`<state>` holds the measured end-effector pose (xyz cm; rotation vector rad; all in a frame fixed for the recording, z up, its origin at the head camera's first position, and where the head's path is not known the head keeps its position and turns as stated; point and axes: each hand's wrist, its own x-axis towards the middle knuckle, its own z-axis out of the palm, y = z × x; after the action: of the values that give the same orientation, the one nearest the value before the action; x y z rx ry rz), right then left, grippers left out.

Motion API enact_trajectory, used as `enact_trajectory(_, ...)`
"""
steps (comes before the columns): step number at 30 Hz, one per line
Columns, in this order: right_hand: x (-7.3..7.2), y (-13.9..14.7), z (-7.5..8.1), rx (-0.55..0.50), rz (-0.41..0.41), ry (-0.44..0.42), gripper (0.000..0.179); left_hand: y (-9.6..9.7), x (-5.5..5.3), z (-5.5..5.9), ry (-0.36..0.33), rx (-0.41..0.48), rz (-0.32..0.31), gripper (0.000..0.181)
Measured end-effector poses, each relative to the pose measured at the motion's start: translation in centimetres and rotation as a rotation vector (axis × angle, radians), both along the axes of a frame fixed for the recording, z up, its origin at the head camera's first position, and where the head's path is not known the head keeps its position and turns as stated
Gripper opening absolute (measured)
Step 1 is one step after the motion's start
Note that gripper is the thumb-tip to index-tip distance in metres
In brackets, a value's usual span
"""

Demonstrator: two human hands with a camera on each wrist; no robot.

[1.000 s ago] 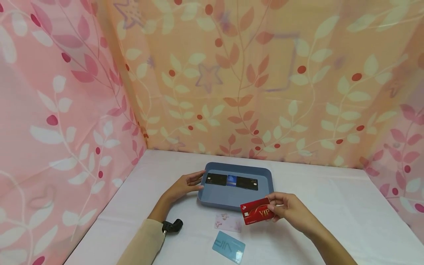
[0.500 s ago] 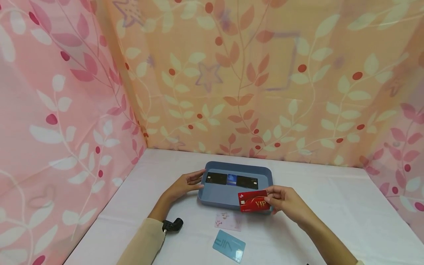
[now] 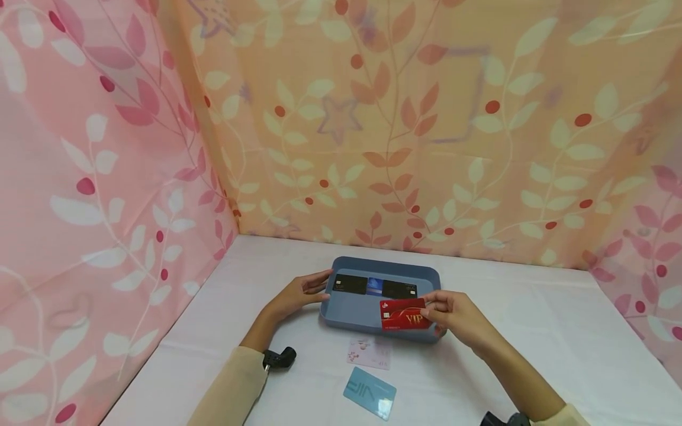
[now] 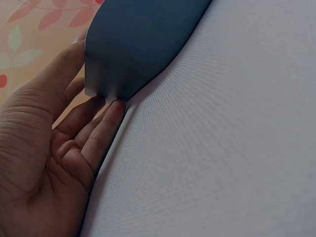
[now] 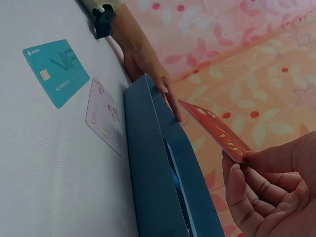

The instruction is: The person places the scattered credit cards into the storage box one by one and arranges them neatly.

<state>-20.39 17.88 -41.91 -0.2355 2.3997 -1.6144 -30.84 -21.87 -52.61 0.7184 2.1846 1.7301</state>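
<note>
My right hand (image 3: 450, 316) pinches a red VIP card (image 3: 403, 314) by its right end, between thumb and fingers. The card overlaps the near right part of a blue-grey tray (image 3: 346, 319) in the head view; the right wrist view shows it above the tray's rim. My left hand (image 3: 298, 299) rests against the tray's left end, fingertips touching the outer wall (image 4: 143, 44). Inside, along the back, lie two black cards (image 3: 350, 284) with a blue card (image 3: 375, 287) between them. In front of the tray are a pale pink flowered card (image 3: 369, 354) and a teal VIP card (image 5: 57, 74).
A white cloth (image 3: 256, 260) covers the table. Leaf-patterned curtains (image 3: 341, 165) stand behind and at both sides. Black devices are worn on the left wrist (image 3: 279, 358) and the right wrist (image 3: 506, 419).
My right hand has moved the red card forward and slightly left, from the tray's near right corner to over the tray. My left hand stays at the tray's left end.
</note>
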Motion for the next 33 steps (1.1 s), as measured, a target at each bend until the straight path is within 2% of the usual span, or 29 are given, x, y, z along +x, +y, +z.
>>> enact_trajectory(8, -0.8, -0.7, -0.1, 0.014, -0.011, 0.017, 0.041, 0.1, 0.0, 0.0, 0.014, 0.010, -0.006, 0.070)
enact_trajectory(33, -3.4, -3.2, -0.8, -0.014, -0.024, 0.016, 0.036, 0.3, 0.3, 0.7, -0.024, 0.023, 0.005, 0.072)
